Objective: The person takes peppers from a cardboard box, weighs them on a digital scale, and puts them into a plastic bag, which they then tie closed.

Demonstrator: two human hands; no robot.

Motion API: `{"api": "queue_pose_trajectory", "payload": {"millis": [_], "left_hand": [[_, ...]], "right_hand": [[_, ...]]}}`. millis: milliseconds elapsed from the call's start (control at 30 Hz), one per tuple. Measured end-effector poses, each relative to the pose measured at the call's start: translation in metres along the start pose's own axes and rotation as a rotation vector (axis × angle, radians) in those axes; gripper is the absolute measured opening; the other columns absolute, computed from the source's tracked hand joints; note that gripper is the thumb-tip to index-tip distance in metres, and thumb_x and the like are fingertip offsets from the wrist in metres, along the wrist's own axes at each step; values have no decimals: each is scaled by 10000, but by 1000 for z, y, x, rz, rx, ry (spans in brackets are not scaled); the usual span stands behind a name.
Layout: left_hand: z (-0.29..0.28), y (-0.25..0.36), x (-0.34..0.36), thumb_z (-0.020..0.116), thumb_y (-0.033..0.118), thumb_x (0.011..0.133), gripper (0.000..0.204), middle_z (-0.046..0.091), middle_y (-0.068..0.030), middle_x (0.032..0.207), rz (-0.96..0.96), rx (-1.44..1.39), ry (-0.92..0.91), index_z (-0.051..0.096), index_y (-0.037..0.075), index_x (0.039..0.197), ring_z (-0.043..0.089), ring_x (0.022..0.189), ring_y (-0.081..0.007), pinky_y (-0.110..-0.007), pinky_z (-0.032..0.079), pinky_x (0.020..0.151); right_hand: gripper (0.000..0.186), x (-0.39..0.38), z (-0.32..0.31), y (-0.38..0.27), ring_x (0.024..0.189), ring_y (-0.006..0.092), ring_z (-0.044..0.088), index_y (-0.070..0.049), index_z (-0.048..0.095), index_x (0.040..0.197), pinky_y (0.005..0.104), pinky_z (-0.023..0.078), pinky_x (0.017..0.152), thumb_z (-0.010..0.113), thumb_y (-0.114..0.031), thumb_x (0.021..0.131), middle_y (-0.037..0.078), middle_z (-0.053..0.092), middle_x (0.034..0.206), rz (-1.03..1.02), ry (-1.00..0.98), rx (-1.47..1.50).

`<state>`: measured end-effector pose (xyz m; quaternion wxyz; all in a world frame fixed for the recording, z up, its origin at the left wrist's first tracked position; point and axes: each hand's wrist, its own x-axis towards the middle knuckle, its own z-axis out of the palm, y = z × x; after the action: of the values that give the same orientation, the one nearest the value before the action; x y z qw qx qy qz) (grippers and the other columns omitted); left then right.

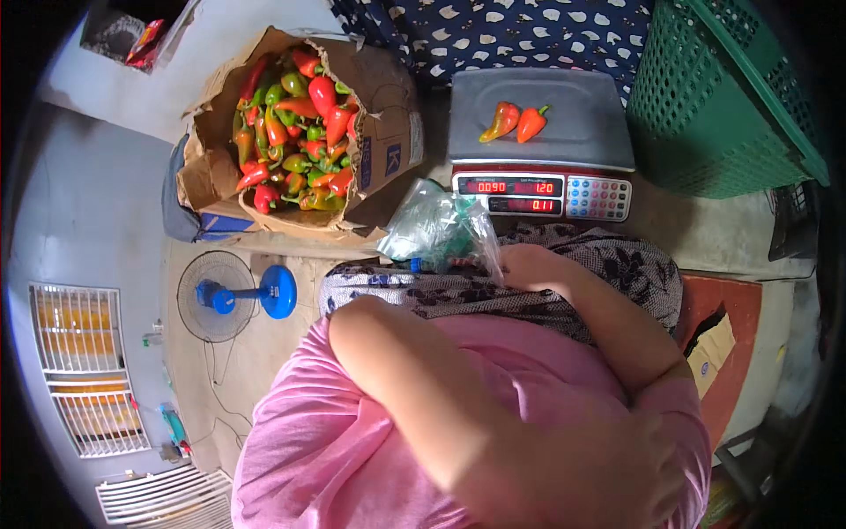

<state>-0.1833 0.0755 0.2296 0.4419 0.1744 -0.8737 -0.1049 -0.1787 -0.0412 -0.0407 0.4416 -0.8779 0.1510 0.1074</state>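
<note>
Facing the digital scale (586, 110), a person (529, 366) in pink has the right hand (530, 267) at a clear plastic bag (427, 222) before it; I cannot tell its grip. The blurred left hand (621, 463) lies near the right sleeve (692, 423), grip unclear. Two peppers (502, 122) lie on the scale; a brown carton (388, 119) of more stands left.

One head-worn fisheye view, steeply downward, from close above the pink shirt (520, 370).

A blue fan (222, 298), a white-barred window (85, 370) — and navy patterned cloth (529, 37).
</note>
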Motion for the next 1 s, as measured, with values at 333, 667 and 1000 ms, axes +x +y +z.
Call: {"api": "queue_pose_trajectory", "payload": {"millis": [333,667,1000], "left_hand": [[-8,27,-27,590,233,770,167,517,8,691,-259,58,-33,560,92,684,518,667,-148,-289,445,615],[-81,-26,-71,622,248,744,168,613,-27,810,17,394,-116,625,110,840,588,740,-202,-366,467,676],[-171,-138,-262,623,21,839,58,635,-89,891,-892,620,1007,599,6,890,594,867,-200,-311,446,858]], "right_hand": [[296,6,0,8,958,381,630,-22,672,1005,448,491,849,565,-239,836,204,656,1017,16,-31,-47],[270,18,8,12,913,371,650,-26,655,982,468,485,803,549,-238,853,208,668,977,15,-50,-37],[262,9,3,8,951,372,630,-16,675,961,445,487,857,546,-194,819,206,661,1003,-54,22,-84]]}}
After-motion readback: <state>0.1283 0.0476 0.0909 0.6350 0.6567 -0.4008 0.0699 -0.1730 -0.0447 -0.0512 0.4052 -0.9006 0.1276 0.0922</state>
